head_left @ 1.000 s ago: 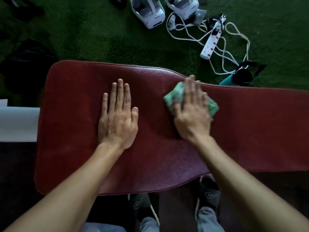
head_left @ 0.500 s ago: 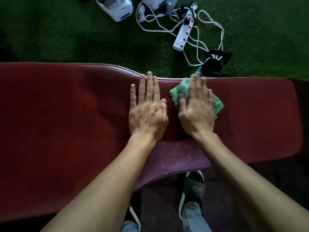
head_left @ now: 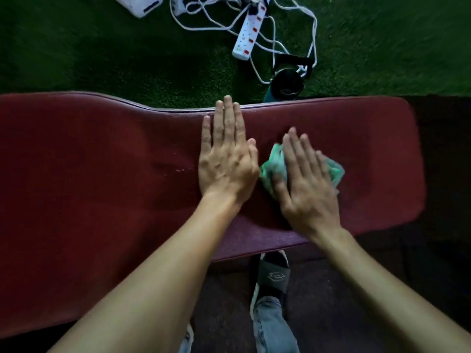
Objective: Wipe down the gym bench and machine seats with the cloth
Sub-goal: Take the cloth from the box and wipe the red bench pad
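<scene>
A long padded bench [head_left: 102,174] in dark red vinyl runs across the view, over green artificial turf [head_left: 102,52]. The left hand [head_left: 226,159] lies flat on the bench, palm down, fingers straight and together pointing to twelve o'clock, its grip spread and holding nothing. Just beside it at three o'clock, the right hand [head_left: 305,179] presses flat on a crumpled green cloth [head_left: 274,169], which shows at both sides of the palm; the grip is flattened on the cloth, not curled around it. At twelve o'clock from the hands, a white power strip [head_left: 248,34] with tangled white cables lies on the turf.
</scene>
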Demonstrator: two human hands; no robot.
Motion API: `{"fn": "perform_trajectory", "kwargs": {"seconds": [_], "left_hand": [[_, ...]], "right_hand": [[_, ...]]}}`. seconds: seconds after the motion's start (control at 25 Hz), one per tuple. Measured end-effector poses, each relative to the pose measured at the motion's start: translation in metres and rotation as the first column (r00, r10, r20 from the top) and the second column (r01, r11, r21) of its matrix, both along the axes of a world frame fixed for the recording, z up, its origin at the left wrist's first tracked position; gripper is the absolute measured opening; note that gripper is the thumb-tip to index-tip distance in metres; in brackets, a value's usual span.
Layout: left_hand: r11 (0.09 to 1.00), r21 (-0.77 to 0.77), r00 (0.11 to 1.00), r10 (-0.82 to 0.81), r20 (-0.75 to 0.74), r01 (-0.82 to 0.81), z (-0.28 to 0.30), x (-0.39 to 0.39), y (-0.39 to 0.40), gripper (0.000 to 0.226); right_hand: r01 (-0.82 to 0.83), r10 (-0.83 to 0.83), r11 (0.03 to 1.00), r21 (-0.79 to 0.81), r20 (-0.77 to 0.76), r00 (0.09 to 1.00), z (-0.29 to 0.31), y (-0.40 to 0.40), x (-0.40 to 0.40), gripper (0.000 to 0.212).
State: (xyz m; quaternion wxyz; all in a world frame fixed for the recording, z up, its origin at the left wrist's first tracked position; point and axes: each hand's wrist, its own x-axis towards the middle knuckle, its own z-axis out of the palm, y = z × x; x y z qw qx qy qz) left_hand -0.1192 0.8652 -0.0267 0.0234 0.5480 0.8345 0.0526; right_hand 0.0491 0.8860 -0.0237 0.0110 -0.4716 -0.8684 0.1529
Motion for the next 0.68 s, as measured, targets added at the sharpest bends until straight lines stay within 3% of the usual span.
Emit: {"fn": "perform_trajectory", "kwargs": {"seconds": [0.08, 0.16, 0.28, 0.36, 0.44, 0.52, 0.6, 0.68], "left_hand": [[1.000, -0.009, 1.000, 0.012, 0.009, -0.012, 0.001, 0.000, -0.001, 0.071], [1.000, -0.022, 1.000, -0.005, 0.015, 0.005, 0.004, 0.010, 0.002, 0.072], [0.999, -0.020, 0.998, -0.046, 0.044, 0.047, 0.004, 0.036, 0.014, 0.073], [0.999, -0.047, 0.999, -0.016, 0.039, 0.017, 0.004, 0.045, 0.017, 0.073], [0.997, -0.076, 1.000, 0.001, 0.005, -0.001, 0.003, 0.046, 0.017, 0.073], [0.997, -0.081, 1.000, 0.004, -0.006, -0.005, 0.003, 0.044, 0.018, 0.073], [0.996, -0.085, 1.000, -0.004, -0.006, 0.004, 0.004, 0.046, 0.019, 0.072], [0.996, -0.092, 1.000, 0.002, -0.027, -0.004, 0.006, 0.048, 0.020, 0.071]], "right_hand": [[-0.015, 0.016, 1.000, -0.020, 0.021, 1.000, -0.001, -0.016, 0.052, 0.066], [0.236, -0.235, 0.971, -0.043, 0.013, 0.972, -0.008, 0.008, 0.091, 0.066], [0.584, -0.585, 0.809, -0.066, 0.010, 0.811, -0.016, 0.072, 0.083, 0.068], [0.558, -0.562, 0.826, -0.080, -0.041, 0.826, -0.011, 0.090, 0.056, 0.069], [0.275, -0.280, 0.959, -0.073, -0.072, 0.957, -0.010, 0.066, 0.056, 0.067], [0.066, -0.069, 0.995, -0.079, -0.034, 0.997, -0.006, 0.031, 0.083, 0.067], [0.178, -0.177, 0.981, -0.079, 0.016, 0.984, -0.011, 0.033, 0.116, 0.067], [0.464, -0.463, 0.884, -0.054, 0.029, 0.886, -0.020, 0.073, 0.115, 0.068]]}}
